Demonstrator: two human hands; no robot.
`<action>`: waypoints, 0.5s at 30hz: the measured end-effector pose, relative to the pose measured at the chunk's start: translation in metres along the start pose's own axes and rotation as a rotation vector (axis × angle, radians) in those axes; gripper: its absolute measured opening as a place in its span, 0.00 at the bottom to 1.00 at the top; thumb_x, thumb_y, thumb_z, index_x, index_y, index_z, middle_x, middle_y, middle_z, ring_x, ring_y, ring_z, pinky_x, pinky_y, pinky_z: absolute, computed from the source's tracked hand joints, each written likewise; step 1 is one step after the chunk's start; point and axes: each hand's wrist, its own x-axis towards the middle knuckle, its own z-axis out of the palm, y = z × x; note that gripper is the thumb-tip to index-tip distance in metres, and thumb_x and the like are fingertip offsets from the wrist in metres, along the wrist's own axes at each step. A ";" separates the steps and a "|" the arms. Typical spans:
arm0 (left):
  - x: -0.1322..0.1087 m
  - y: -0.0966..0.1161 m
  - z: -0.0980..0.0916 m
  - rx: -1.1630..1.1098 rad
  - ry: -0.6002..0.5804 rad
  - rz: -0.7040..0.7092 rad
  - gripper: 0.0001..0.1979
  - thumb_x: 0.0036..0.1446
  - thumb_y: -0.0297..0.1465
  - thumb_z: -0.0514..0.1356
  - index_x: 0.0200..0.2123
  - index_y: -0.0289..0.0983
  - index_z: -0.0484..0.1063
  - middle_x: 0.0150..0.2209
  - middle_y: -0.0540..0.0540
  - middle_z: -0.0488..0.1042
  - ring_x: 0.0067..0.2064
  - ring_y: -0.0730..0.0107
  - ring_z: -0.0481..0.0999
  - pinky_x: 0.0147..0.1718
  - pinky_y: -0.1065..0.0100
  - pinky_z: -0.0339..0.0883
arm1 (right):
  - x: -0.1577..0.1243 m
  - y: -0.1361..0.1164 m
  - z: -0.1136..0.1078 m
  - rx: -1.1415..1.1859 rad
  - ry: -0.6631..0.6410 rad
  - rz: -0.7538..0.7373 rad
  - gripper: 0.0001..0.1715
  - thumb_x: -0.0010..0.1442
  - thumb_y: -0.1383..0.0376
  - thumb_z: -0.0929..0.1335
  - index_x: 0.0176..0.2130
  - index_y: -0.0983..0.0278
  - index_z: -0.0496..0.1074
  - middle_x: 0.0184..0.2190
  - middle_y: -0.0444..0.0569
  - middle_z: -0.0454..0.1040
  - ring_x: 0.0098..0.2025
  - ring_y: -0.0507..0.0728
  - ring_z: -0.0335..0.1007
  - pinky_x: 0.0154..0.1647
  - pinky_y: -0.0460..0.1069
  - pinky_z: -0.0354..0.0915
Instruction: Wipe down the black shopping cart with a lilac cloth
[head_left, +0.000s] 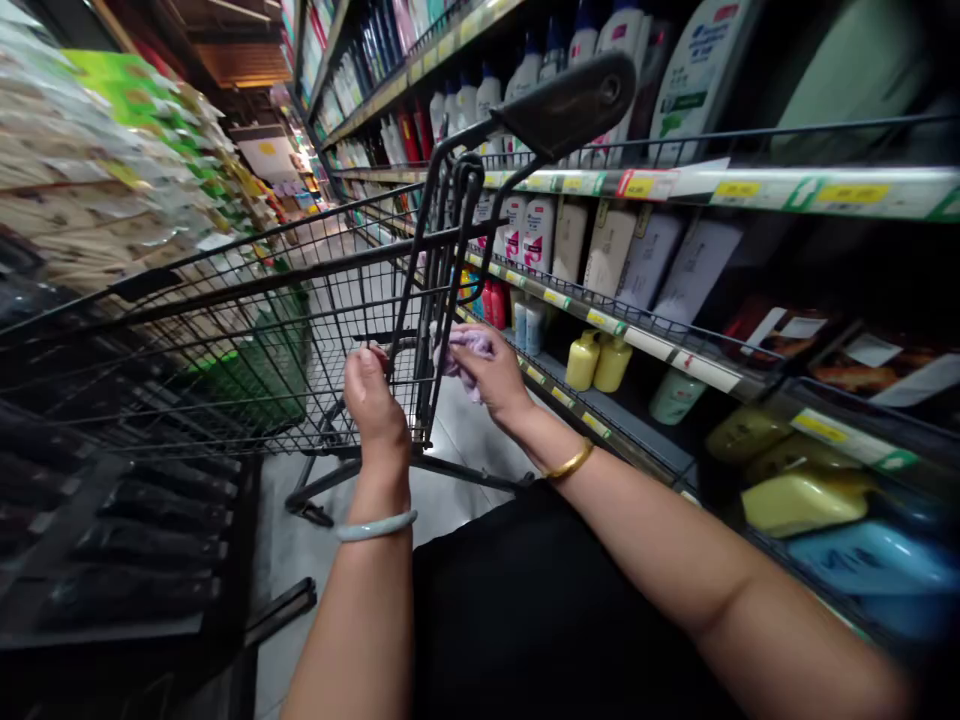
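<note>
A black wire shopping cart (247, 290) stands in front of me, its handle (566, 110) up and to the right. My left hand (375, 395), with a pale bangle at the wrist, is closed at the cart's rear frame. Its fingers curl beside a dark bar and are partly hidden. My right hand (499, 375), with a gold bracelet, grips a crumpled light purple cloth (466, 358). The cloth is bunched against the upright bars at the cart's rear end.
Shelves with shampoo bottles (537, 232), yellow pump bottles (598, 362) and a blue bottle (874, 560) rise close on my right. Packaged goods (112, 180) are stacked on the left. Grey floor tiles (457, 500) show beneath the cart.
</note>
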 end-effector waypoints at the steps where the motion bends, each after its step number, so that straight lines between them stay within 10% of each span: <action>1: -0.001 0.000 0.000 0.013 0.009 0.001 0.29 0.71 0.59 0.50 0.39 0.39 0.70 0.37 0.48 0.70 0.42 0.68 0.71 0.48 0.66 0.71 | -0.001 -0.002 0.001 0.032 0.008 -0.001 0.14 0.57 0.57 0.76 0.44 0.57 0.80 0.47 0.46 0.82 0.50 0.57 0.78 0.55 0.52 0.76; 6: -0.005 -0.002 0.001 0.094 0.075 0.004 0.25 0.69 0.57 0.54 0.45 0.39 0.68 0.40 0.49 0.68 0.44 0.66 0.70 0.52 0.62 0.68 | -0.010 0.000 0.005 0.020 -0.194 0.211 0.08 0.53 0.65 0.76 0.37 0.60 0.80 0.37 0.44 0.82 0.37 0.55 0.77 0.44 0.52 0.77; 12: -0.013 0.006 0.004 0.137 0.104 0.037 0.26 0.61 0.56 0.64 0.44 0.41 0.63 0.41 0.50 0.65 0.43 0.66 0.68 0.53 0.61 0.67 | -0.016 -0.014 0.003 0.031 -0.022 -0.028 0.10 0.60 0.61 0.76 0.44 0.56 0.81 0.48 0.45 0.82 0.52 0.57 0.78 0.61 0.55 0.74; 15: -0.012 0.010 0.004 0.160 0.124 0.038 0.25 0.59 0.54 0.66 0.42 0.42 0.62 0.39 0.52 0.64 0.40 0.67 0.67 0.50 0.62 0.67 | -0.019 -0.016 0.001 -0.051 -0.160 0.074 0.07 0.59 0.64 0.77 0.40 0.58 0.81 0.42 0.44 0.83 0.47 0.55 0.80 0.56 0.53 0.76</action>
